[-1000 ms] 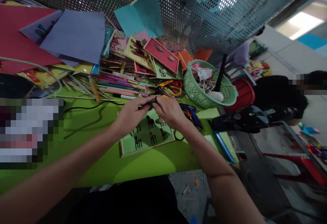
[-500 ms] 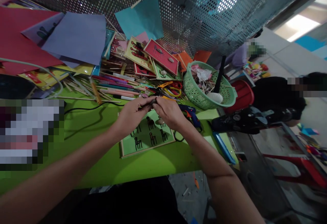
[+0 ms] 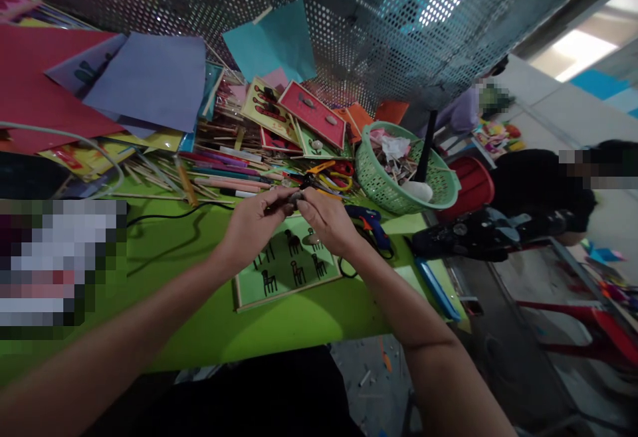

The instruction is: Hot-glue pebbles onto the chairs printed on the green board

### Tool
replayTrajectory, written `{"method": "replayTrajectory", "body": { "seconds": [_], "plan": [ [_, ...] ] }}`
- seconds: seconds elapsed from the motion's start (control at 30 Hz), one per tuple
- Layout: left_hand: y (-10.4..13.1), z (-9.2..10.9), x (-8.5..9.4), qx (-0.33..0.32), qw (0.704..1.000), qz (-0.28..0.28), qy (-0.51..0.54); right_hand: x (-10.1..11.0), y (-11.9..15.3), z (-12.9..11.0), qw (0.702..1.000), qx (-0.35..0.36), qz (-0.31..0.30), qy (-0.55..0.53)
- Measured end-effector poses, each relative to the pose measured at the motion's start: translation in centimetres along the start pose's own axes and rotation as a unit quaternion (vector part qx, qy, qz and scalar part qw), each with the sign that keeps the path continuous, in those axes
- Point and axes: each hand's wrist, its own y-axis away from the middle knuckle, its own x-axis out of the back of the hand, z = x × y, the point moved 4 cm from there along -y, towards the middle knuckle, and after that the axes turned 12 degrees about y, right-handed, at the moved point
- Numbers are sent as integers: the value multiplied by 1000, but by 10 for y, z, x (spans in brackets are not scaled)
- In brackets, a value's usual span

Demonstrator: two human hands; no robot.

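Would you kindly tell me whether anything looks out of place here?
Yes: below the near edge of the green table, an orange scrap and a white scrap lie loose on the floor, like dropped litter.

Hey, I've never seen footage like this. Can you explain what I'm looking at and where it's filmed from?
There's no machine here, just a person's bare left hand and bare right hand. The camera is worn on their head, looking forward and down. The fingertips of both hands hold a small dark object, too small to identify. Beneath them, on a bright green table, lies a rectangular green card with a pale border and dark chair shapes. Right of the hands are a blue-and-red glue gun and a round, light green plastic basket of scraps. Beyond the hands lie slim coloured pens.
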Motion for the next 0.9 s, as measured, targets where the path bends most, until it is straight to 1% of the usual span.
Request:
{"method": "replayTrajectory", "body": {
  "seconds": [0.07,0.13,0.3,0.47,0.63,0.77,0.83,0.9],
  "plan": [
    [1,1,0,-13,1000,5,-9,2,0,1,999,-16,-10,-27],
    [3,1,0,-34,999,15,-40,3,-1,2,998,-29,-23,-48],
    [7,-1,-2,-90,990,19,-105,3,0,0,992,-32,-51,-110],
    [7,-7,-2,-116,985,31,-124,-2,0,2,990,-39,-45,-130],
    [7,-4,-1,-138,981,36,-131,-5,1,3,981,-35,-36,-185],
    [7,0,-1,-124,983,31,-130,-5,1,4,983,-32,-33,-176],
    [4,0,0,-94,990,28,-97,-5,0,5,985,-24,-31,-166],
    [1,-1,1,-45,998,25,-35,-5,0,6,987,-18,-26,-159]
  ]
}}
